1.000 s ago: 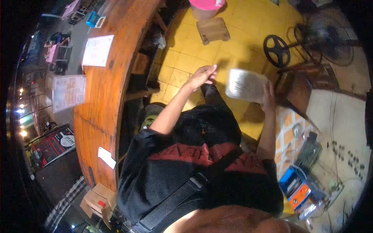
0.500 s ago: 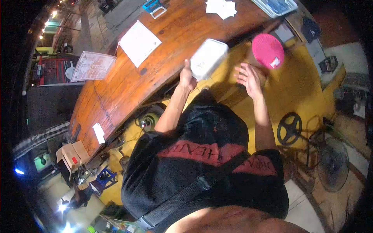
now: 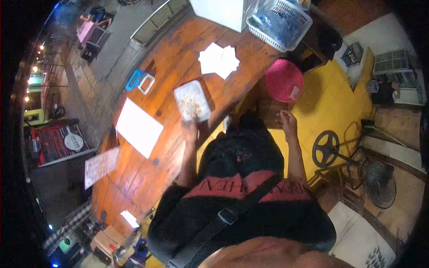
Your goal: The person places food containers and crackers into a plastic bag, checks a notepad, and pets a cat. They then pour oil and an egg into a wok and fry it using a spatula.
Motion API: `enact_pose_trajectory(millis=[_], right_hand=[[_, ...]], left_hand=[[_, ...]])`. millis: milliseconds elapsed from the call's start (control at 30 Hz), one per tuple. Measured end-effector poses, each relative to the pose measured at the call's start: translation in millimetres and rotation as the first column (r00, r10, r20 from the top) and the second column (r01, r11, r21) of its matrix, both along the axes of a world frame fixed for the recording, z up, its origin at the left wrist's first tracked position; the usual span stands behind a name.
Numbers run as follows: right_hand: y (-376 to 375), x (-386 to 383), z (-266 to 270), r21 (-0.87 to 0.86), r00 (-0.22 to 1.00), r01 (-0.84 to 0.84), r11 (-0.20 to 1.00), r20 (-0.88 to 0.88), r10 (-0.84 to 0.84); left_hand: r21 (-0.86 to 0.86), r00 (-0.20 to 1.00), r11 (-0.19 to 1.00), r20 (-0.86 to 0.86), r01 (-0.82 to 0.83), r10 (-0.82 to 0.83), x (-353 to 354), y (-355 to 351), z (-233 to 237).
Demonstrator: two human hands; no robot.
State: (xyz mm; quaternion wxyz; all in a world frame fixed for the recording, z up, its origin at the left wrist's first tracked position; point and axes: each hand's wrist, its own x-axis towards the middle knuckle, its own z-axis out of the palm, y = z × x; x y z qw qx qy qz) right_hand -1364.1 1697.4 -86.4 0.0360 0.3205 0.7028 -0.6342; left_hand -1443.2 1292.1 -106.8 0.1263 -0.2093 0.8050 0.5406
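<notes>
Down on wood counter (image 3: 178,67) now: clear rect. box (image 3: 191,101), L hand (image 3: 191,131) holding.

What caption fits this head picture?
Left hand holds a clear rectangular plastic food box on the orange wooden counter; right hand open.

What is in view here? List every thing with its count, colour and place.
container: one, clear, pale food inside, on the counter
counter: one, orange-brown wood, curved, left of the person
napkin pile: one, white, on the counter beyond the container
blank sheet: one, white, on the counter left of the container
printed sheet: one, pale, nearer along the counter
basket: one, white, blue contents, far end of the counter
round lid: one, pink, by the counter's edge
wheel: one, black, on the yellow floor
fan: one, dark, far right
left hand: at the container's near edge, grip blurred
right hand: open, empty
</notes>
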Motion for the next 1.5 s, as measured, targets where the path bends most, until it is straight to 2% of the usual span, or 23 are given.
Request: enact_pose_trajectory(millis=[67, 133, 200, 233, 400, 467, 533, 600, 667, 700, 733, 800, 833, 900, 1000, 1067, 1100, 1167, 1233, 1300, 1367, 1433, 1500], right_hand=[[2.2, -39.9, 47.1, -0.006, 0.997, 0.004, 1.000, -0.075, -0.004], [13.5, -93.9, 84.2, 0.346, 0.976, -0.082, 0.935, -0.161, 0.146], [34.0, -148.3, 84.0, 0.126, 0.905, -0.063, 0.990, -0.410, 0.110], [43.7, -172.6, 91.5, 0.127, 0.906, -0.090, 0.988, -0.402, 0.134], [88.2, -291.1, 107.3, 0.542, 0.783, -0.147, 0.827, -0.448, 0.432], [88.7, -313.0, 111.1, 0.559, 0.765, -0.231, 0.796, -0.402, 0.504], [91.2, -332.1, 102.5, 0.874, 0.659, -0.154, 0.462, -0.258, 0.707], [94.8, -346.2, 94.9, 0.871, 0.662, -0.192, 0.453, -0.225, 0.715], [100.1, -357.7, 100.4, 0.773, 0.717, -0.552, 0.313, 0.247, 0.652], [105.5, -362.1, 109.2, 0.732, 0.776, -0.518, 0.442, 0.186, 0.602], [113.8, -367.5, 115.2, 0.723, 0.770, -0.531, 0.442, 0.195, 0.607], [135.2, -373.9, 116.5, 0.825, 0.911, -0.261, 0.502, 0.039, 0.410], [147.9, -379.7, 112.9, 0.820, 0.909, -0.272, 0.504, 0.048, 0.414], [169.7, -390.6, 107.5, 0.945, 0.811, 0.053, 0.324, -0.230, 0.538], [152.3, -388.6, 133.2, 0.898, 0.858, 0.148, 0.414, -0.325, 0.397], [142.9, -385.7, 140.4, 0.850, 0.913, 0.146, 0.507, -0.313, 0.261], [140.0, -383.0, 141.8, 0.795, 0.953, 0.158, 0.586, -0.279, 0.121], [136.6, -370.9, 108.0, 0.806, 0.911, 0.137, 0.576, -0.330, 0.246], [129.6, -367.3, 96.6, 0.815, 0.848, 0.115, 0.568, -0.378, 0.372], [109.9, -369.0, 111.3, 0.981, 0.477, -0.129, 0.146, -0.068, 0.876], [106.1, -380.1, 107.3, 0.978, 0.454, -0.081, 0.190, -0.134, 0.881], [110.3, -389.1, 102.8, 0.971, 0.438, -0.035, 0.238, -0.199, 0.877], [133.8, -398.9, 100.2, 0.993, 0.687, 0.101, 0.069, -0.119, 0.717]], left_hand=[[0.031, 0.954, 0.970, -0.180, -0.240, 0.241, -1.3, 0.5, -21.0], [0.334, 0.891, 0.848, -0.051, -0.411, 0.452, -10.4, 14.0, 19.2], [0.569, 0.832, 0.708, -0.072, -0.419, 0.550, -19.3, 16.0, 27.2], [0.490, 0.789, 0.666, 0.080, -0.563, 0.609, -21.9, 20.4, 51.2], [0.734, 0.733, 0.488, 0.020, -0.473, 0.680, -19.4, 31.0, 54.3], [0.817, 0.718, 0.421, -0.013, -0.394, 0.696, -13.9, 35.3, 52.1], [0.852, 0.686, 0.342, 0.028, -0.397, 0.727, -3.6, 29.8, 28.0], [0.818, 0.656, 0.361, 0.026, -0.447, 0.754, -2.8, 36.1, 26.1], [0.802, 0.642, 0.336, 0.076, -0.494, 0.763, 2.3, 32.9, 20.0], [0.791, 0.654, 0.358, 0.068, -0.495, 0.754, 2.9, 33.0, 19.9], [0.783, 0.649, 0.359, 0.075, -0.509, 0.757, 4.7, 28.7, 15.2], [0.627, 0.579, 0.400, 0.102, -0.669, 0.809, 15.3, 17.3, 1.1], [0.510, 0.512, 0.383, 0.137, -0.770, 0.848, 8.5, 26.1, 12.6], [0.440, 0.535, 0.455, 0.072, -0.774, 0.842, 24.0, 5.0, -12.5], [0.273, 0.573, 0.587, -0.136, -0.762, 0.808, 19.7, 10.1, -9.9], [-0.233, 0.631, 0.602, -0.075, -0.764, 0.772, 9.8, -4.4, -3.3], [-0.240, 0.623, 0.592, -0.076, -0.769, 0.778, 7.6, -4.3, -0.1], [-0.556, 0.750, 0.506, -0.437, -0.660, 0.497, -13.7, 7.9, 26.1], [-0.619, 0.766, 0.470, -0.395, -0.630, 0.506, -43.4, 29.0, 63.2], [-0.678, 0.780, 0.435, -0.349, -0.593, 0.519, -52.9, 28.2, 65.6], [-0.588, 0.781, 0.542, -0.284, -0.600, 0.557, -50.3, 12.8, 54.3], [-0.584, 0.755, 0.514, -0.297, -0.628, 0.585, -53.3, 26.4, 68.2], [-0.548, 0.745, 0.518, -0.368, -0.657, 0.556, -49.9, 28.0, 69.3]])
